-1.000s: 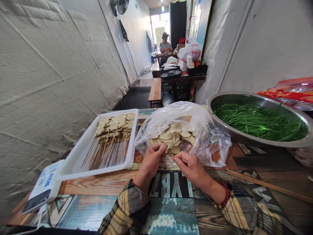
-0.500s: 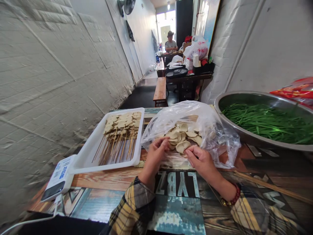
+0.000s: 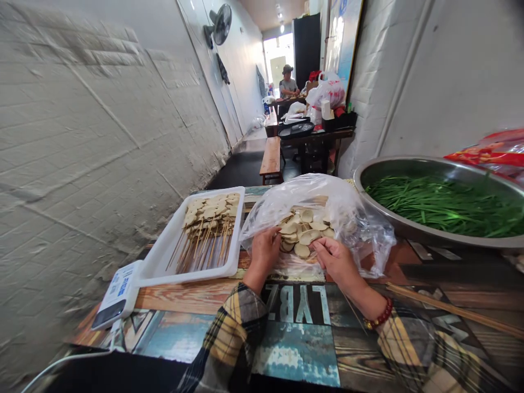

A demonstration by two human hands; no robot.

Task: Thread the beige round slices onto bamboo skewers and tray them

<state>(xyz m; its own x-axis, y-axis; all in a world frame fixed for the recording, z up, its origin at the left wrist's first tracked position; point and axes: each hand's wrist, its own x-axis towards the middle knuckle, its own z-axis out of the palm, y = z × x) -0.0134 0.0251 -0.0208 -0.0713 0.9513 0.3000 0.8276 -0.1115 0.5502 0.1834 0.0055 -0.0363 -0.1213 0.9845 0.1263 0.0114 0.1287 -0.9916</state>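
Note:
A clear plastic bag (image 3: 347, 218) lies open on the table with several pale round slices (image 3: 303, 232) inside. My left hand (image 3: 265, 250) reaches into the bag's mouth, fingers curled on the slices at the left edge of the pile. My right hand (image 3: 335, 259) is closed beside it, pinching a thin bamboo skewer (image 3: 352, 311) whose tip meets a slice; the stick runs back under my wrist. Both sleeves are plaid, and a red bead bracelet (image 3: 379, 316) sits on the right wrist.
A white tray (image 3: 164, 256) at left holds several skewered slices (image 3: 208, 224). A steel basin (image 3: 409, 232) of green chives stands at right, loose skewers (image 3: 450, 308) in front. A small white device (image 3: 117, 295) lies at the table's left edge. Further back: bench, tables, a seated person.
Both hands have moved forward into the bag's mouth. The slice held up between them a moment ago is now down among the pile. The view has shifted slightly right.

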